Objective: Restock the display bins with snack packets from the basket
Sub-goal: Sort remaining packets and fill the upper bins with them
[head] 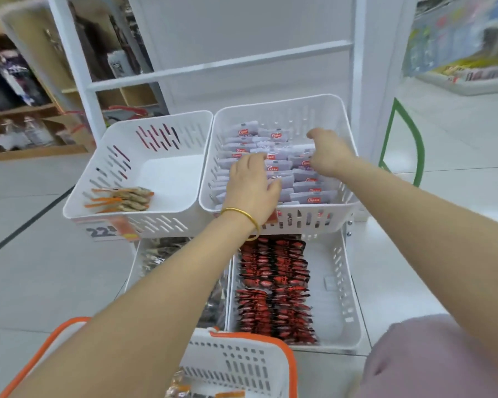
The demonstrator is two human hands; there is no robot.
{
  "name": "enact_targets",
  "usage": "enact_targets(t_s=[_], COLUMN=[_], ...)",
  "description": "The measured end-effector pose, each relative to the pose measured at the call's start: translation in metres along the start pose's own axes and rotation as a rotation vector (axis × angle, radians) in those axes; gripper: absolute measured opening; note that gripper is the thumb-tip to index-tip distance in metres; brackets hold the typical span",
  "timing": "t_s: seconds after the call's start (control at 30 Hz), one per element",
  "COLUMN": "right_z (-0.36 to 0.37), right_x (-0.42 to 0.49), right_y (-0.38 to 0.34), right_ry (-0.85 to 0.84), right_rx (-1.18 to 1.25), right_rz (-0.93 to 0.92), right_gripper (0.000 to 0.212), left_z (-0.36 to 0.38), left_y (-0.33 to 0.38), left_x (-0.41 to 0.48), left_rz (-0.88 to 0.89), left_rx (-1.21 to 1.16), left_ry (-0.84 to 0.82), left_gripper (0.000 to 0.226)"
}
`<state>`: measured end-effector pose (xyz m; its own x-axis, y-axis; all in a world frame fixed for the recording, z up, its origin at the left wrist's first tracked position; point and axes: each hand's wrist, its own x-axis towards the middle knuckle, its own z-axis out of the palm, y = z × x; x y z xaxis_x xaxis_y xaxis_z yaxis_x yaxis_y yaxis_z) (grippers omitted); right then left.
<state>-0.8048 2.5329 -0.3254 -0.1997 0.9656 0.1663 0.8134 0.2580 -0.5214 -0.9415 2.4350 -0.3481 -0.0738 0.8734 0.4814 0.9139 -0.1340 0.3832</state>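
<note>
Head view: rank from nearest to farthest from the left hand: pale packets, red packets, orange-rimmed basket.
1. pale packets: upper right bin, right under the left hand.
2. red packets: lower right bin, a tier below.
3. orange-rimmed basket: bottom of frame, by the person.

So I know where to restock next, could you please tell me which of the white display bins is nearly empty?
The upper left bin: just a few orange-edged packets in its front corner; the rest hold far more.

Thin gold bangle point(241, 216) sits behind your left grip point(250, 182); your forearms point(156, 297) are bare, and you wear a mauve fuzzy garment point(431, 360) (blurred, lower right).
</note>
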Motion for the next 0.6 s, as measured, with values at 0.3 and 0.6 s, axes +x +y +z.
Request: enact_targets(t_s=[0.3, 0.6], right_z=[0.059, 0.249], right_x=[-0.162, -0.324], right_y=[-0.098, -0.072], right_ry=[-0.087, -1.060], right_rx=[0.329, 0.046], right_rz=[-0.402, -0.301], right_gripper=[0.047, 0.031], left_z=[-0.087, -0.113], left_y=[-0.063, -0.130], left_x=[-0.190, -0.360], left_rz=[-0.208, -0.588], left_rx=[-0.051, 0.092], left_ry=[-0.145, -0.516], left_gripper=[0.047, 0.044])
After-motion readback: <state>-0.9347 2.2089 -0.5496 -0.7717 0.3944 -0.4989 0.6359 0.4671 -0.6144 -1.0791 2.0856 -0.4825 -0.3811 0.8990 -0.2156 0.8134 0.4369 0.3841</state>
